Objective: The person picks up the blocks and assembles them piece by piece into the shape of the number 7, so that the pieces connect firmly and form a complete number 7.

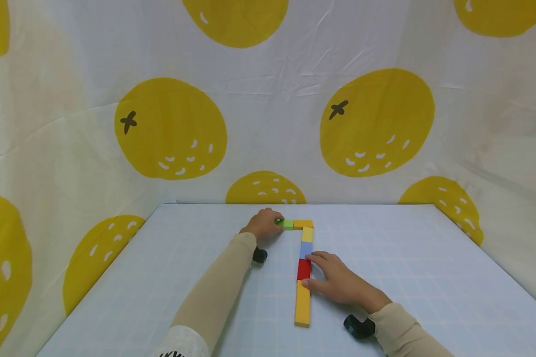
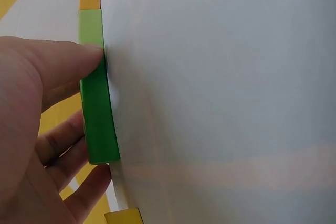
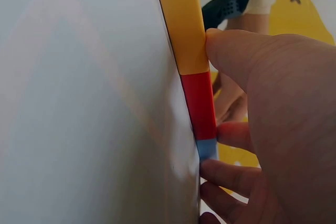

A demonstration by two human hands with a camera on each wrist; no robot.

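Observation:
My left hand is at the far side of the table, pinching a dark green block between thumb and fingers. Its thumb crosses the seam with a light green block, which meets an orange block. Toward me from there runs a row: yellow block, blue block, red block and long orange block. My right hand touches the row's right side, its thumb at the long orange block and fingertips near the red and blue blocks, fingers loosely bent.
Beyond the dark green block's end, another yellow block shows in the left wrist view; my hand hides it in the head view. A pale checked cloth covers the table. Curtains with yellow fruit hang behind and beside it.

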